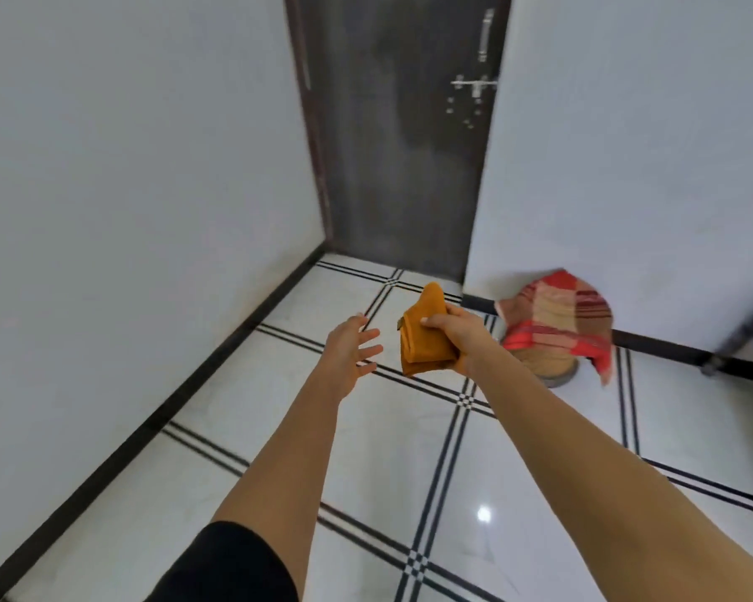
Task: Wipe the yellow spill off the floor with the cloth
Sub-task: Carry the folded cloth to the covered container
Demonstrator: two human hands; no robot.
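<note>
My right hand (455,330) grips a folded orange cloth (424,336) and holds it up in the air over the white tiled floor (366,449). Just left of the cloth, my left hand (351,349) is open with its fingers spread toward it, not touching it. No yellow spill shows on the floor in this view.
A red and beige checked cloth (557,319) drapes over a tan round object (548,362) by the right wall. A dark door (401,136) stands shut ahead. White walls with black skirting run on both sides. A dark stand leg (740,341) sits at the right edge.
</note>
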